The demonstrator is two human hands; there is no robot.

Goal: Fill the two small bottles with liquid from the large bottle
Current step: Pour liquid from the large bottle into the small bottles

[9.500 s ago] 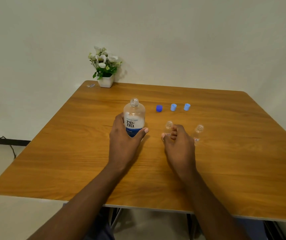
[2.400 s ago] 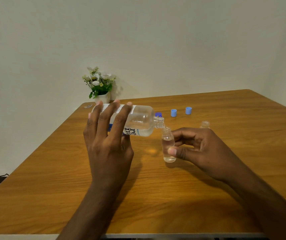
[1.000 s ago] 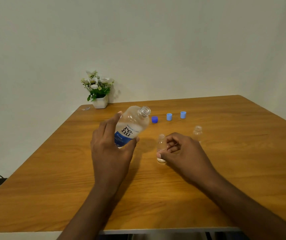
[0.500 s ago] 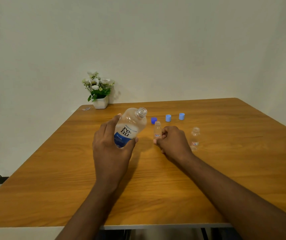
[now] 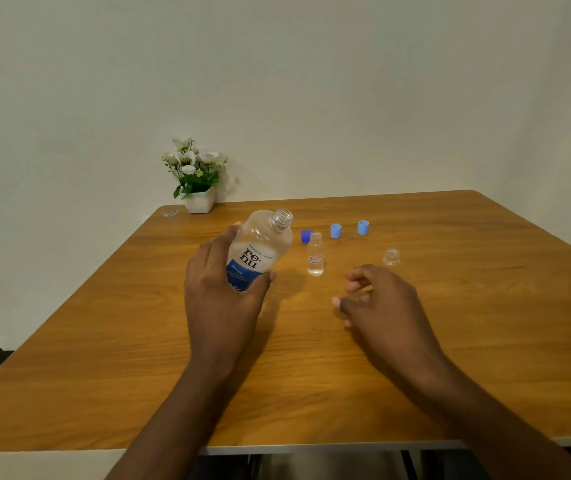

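Note:
My left hand (image 5: pixel 220 299) grips the large clear bottle (image 5: pixel 259 249) with a blue label, uncapped and tilted to the right above the table. One small clear bottle (image 5: pixel 315 253) stands upright just right of it, open, with liquid inside. A second small bottle (image 5: pixel 391 258) stands farther right; only its top shows above my right hand (image 5: pixel 381 306). That hand hovers between the two small bottles, fingers loosely curled, holding nothing.
A dark blue cap (image 5: pixel 306 235) and two light blue caps (image 5: pixel 335 231) (image 5: pixel 363 227) lie in a row behind the small bottles. A white pot of flowers (image 5: pixel 197 188) stands at the far left corner of the wooden table (image 5: pixel 485 323).
My right hand has set the filled small bottle down, let go and drawn back to the right. The large bottle stays tilted in my left hand.

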